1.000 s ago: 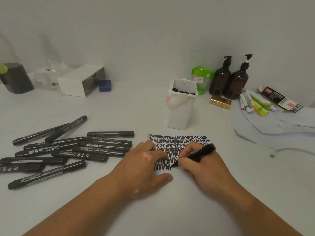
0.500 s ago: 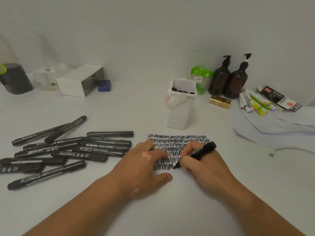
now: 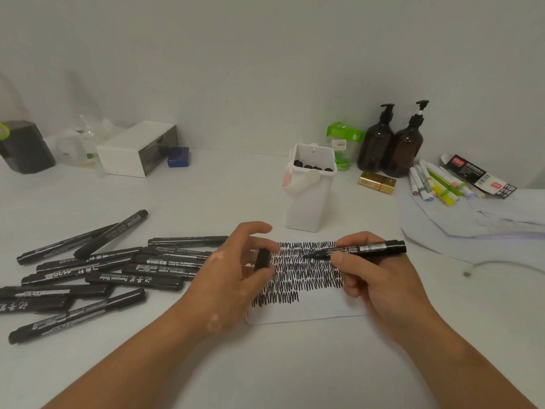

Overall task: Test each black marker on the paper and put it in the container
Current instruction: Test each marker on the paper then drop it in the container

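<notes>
A white paper (image 3: 309, 312) covered with rows of black scribble lies in front of me. My right hand (image 3: 371, 278) grips an uncapped black marker (image 3: 365, 249), held level above the paper with its tip pointing left. My left hand (image 3: 233, 273) pinches the marker's black cap (image 3: 262, 259) just above the paper's left side, a short gap from the tip. Behind the paper stands the white container (image 3: 309, 199) with several black markers upright inside. Several capped black markers (image 3: 97, 273) lie in a loose pile on the table at the left.
Two brown pump bottles (image 3: 392, 143), a green item and a gold box (image 3: 376, 182) stand behind the container. Coloured pens (image 3: 436, 184), a black carton and loose paper lie at the right. A white box (image 3: 138, 149), a blue block and a dark jar sit at the back left.
My right hand lifted the marker off the paper and turned it level, tip to the left. My left hand rose from the paper, showing the cap between its fingers.
</notes>
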### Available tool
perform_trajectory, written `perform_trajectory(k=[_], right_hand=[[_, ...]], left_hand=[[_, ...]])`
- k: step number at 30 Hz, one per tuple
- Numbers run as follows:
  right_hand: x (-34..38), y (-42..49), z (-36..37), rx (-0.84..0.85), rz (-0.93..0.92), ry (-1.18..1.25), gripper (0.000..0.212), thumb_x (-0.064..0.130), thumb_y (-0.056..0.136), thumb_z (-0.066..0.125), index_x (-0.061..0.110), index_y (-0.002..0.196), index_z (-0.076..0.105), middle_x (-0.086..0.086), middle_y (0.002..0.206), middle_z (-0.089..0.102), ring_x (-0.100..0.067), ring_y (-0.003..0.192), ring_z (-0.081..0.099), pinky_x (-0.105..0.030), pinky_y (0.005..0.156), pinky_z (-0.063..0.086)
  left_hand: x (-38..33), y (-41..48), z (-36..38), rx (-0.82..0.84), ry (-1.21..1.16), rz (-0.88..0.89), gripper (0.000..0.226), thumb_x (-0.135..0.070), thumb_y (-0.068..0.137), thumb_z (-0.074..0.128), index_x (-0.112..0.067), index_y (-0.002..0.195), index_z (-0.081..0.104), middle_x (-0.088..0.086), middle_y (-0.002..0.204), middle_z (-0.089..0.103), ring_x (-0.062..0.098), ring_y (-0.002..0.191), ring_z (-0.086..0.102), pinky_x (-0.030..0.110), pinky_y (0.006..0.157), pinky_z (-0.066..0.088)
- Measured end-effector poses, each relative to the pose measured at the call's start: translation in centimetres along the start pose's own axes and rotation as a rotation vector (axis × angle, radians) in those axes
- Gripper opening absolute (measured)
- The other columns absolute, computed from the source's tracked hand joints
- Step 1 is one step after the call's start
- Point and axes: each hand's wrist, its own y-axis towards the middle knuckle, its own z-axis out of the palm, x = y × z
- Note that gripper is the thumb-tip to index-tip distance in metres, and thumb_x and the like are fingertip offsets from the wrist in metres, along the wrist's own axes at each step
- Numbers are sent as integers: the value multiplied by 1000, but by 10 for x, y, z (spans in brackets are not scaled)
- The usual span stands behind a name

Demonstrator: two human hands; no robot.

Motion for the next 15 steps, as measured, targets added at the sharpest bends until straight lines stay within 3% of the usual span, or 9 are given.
perform_trajectory(k=[5,10,15], right_hand=[[5,0,0,36,57,281,13,17,79,61,12,77,72,-16,63,61,-21,48,53,-30,43,45],[9,-2,4,24,12,237,11,16,79,64,16,69,69,-17,62,65,-20,45,53,-28,41,44],[6,-6,6,81,-25,166,7,16,79,67,15,74,72,-21,67,68,-21,47,56,-28,43,46]], left_hand=[[3,4,-2,-64,-88,-97,33,-16,74,87,-36,94,69,-7,92,77,19,77,74,29,74,60],[3,4,-2,-34,-37,-54,27,-18,79,83,-39,92,74,-13,90,77,8,84,73,15,77,55],[2,3,0,-1,-40,-22,31,-16,79,83,-40,96,75,-11,92,77,10,84,74,20,79,58]])
